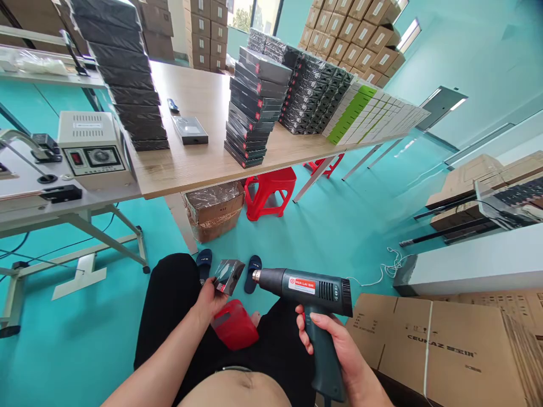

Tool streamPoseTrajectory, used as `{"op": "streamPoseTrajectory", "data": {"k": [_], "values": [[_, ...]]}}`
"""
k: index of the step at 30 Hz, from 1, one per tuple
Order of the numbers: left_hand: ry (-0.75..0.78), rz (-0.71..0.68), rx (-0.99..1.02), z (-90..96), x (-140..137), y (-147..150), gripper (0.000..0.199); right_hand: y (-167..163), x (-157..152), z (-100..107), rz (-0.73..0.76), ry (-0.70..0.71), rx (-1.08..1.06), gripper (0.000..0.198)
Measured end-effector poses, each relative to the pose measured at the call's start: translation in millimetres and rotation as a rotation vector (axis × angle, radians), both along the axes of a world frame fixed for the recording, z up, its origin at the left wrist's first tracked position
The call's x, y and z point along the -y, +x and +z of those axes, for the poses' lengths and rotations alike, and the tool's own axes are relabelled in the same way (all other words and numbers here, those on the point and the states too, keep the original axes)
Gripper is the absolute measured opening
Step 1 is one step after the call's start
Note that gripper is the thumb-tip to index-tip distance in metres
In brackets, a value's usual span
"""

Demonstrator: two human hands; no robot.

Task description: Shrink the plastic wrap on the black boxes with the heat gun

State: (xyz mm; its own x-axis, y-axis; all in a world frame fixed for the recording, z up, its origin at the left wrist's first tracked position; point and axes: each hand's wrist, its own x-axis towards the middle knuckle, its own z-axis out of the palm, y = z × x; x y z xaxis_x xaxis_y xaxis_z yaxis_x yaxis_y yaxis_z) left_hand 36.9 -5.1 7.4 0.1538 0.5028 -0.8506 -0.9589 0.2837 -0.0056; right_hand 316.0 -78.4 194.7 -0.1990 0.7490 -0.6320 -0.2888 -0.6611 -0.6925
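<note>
My left hand [212, 302] holds a small dark product box [228, 277] by its lower edge, above the floor between my knees. The box has a picture on its face and looks wrapped in clear film. Wrapped round the handle of a dark green heat gun [303, 288] is my right hand [328, 333], a finger near the red trigger. Its metal nozzle points left, toward the box, with a gap between them. Just below the left hand, the red stool seat [235, 325] shows between my legs.
Tall stacks of black boxes [254, 107] stand on the wooden table [199, 164], with a single box [190, 130] lying between. A sealing machine [93, 150] is at left. Red stools [269, 189] and an open carton [216, 215] sit underneath. Flattened cartons [424, 339] are at right.
</note>
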Motion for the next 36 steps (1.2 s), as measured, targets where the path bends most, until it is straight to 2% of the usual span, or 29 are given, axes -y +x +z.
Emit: {"op": "streamPoseTrajectory", "data": {"k": [5,10,16,20,26,36], "values": [[-0.02,-0.049,-0.063,-5.2,10.7,5.1,0.023,-13.2,-13.1,-6.4,0.003,0.07,0.012,0.031],[-0.011,-0.07,-0.12,-7.6,11.4,4.4,0.026,-16.0,-23.1,-6.9,0.028,0.032,0.005,0.031],[0.191,-0.122,-0.122,-3.9,11.2,4.4,0.039,-5.6,-18.6,1.1,0.089,0.025,0.05,0.031],[0.315,-0.101,-0.109,0.2,7.7,1.1,0.046,2.2,-10.5,7.4,0.14,0.006,0.085,0.035],[0.333,-0.109,-0.165,-0.6,7.0,0.0,0.049,-1.5,1.6,18.1,0.273,0.013,0.12,0.033],[0.259,-0.099,-0.293,8.1,7.8,-0.7,0.042,-5.8,5.0,15.2,0.283,0.05,0.147,0.035]]}}
